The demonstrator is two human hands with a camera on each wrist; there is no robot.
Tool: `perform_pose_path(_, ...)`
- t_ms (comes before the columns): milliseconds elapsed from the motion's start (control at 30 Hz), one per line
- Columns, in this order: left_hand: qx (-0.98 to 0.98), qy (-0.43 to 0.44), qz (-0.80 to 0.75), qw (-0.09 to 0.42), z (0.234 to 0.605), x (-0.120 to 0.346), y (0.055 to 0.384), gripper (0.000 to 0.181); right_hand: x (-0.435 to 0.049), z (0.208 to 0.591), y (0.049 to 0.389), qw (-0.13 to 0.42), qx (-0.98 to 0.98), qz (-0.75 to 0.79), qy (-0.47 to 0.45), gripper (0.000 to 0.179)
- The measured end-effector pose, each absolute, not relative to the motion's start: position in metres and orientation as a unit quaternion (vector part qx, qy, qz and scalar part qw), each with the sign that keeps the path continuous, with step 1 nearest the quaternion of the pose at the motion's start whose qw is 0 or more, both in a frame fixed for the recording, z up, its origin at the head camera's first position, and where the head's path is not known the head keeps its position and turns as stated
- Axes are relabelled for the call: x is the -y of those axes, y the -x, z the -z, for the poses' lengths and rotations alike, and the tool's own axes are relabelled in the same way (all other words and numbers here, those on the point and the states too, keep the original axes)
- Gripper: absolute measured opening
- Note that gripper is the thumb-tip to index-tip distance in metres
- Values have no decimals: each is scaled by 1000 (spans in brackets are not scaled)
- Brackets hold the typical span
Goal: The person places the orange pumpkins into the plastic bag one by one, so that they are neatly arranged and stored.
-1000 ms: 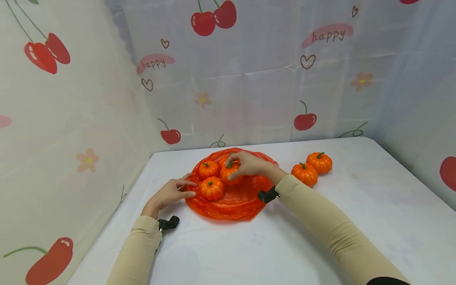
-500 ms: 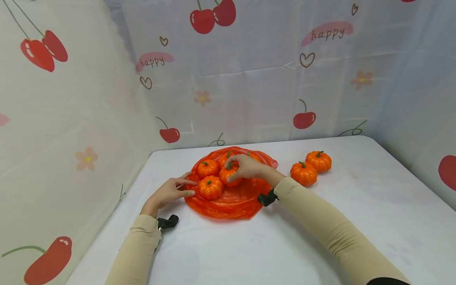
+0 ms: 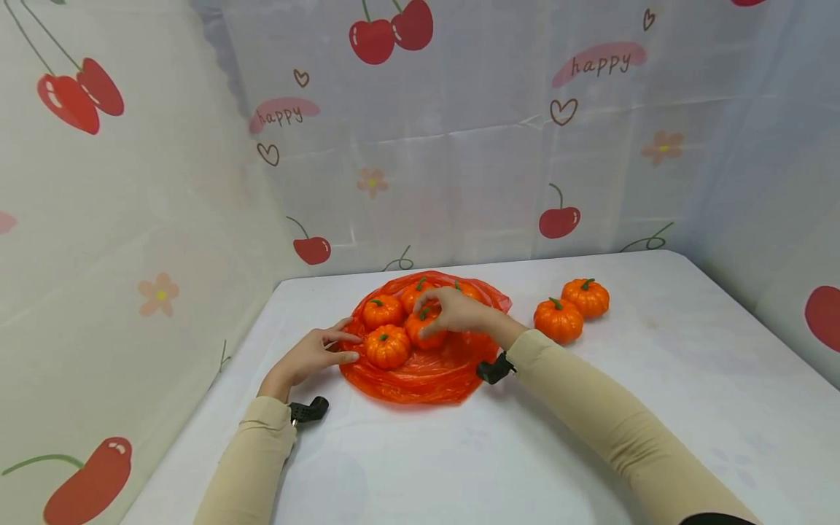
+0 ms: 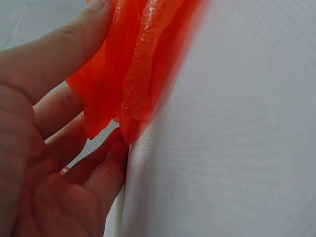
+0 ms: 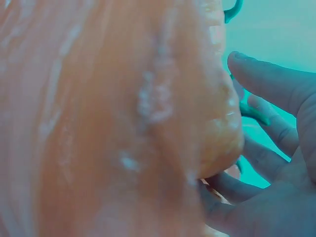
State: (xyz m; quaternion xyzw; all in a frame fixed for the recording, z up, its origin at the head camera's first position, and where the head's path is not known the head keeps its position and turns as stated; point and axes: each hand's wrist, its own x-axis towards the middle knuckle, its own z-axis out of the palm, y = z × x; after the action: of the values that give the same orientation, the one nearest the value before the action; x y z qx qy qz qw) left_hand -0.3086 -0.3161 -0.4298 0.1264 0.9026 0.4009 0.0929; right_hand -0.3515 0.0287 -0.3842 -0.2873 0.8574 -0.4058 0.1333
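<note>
In the head view, an orange-red plastic bag [image 3: 426, 386] lies spread on the table with several small orange pumpkins in it. My right hand [image 3: 459, 310] grips one pumpkin [image 3: 420, 334] from above, fingers at its far side and thumb at its near side; in the right wrist view, blurred plastic covers much of that pumpkin [image 5: 222, 143]. Beside it sit a front-left pumpkin [image 3: 387, 347] and a left pumpkin [image 3: 382, 311]. My left hand [image 3: 318, 357] holds the bag's left edge; the left wrist view shows the bag [image 4: 138, 64] between thumb and fingers.
Two more pumpkins stand outside the bag, right of my right forearm: a nearer one [image 3: 558, 321] and a farther one [image 3: 586, 298]. The white table [image 3: 420, 467] is bordered by a cherry-printed curtain [image 3: 446, 175] behind and at both sides.
My right hand has shifted slightly down, and a pumpkin behind it in the bag now shows. The left hand stays at the bag's edge. The head view has shifted slightly.
</note>
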Motion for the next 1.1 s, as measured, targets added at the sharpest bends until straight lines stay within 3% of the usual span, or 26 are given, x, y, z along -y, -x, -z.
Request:
perform_pose_path(267,-902,-129,-402,93,431,314,309,44,-42,378,348,103,-866,402,280,43)
perform_pose_path(1100,-900,-142,-403,87,433,317,310,43,-123,360,322,92,-854,437,266,39)
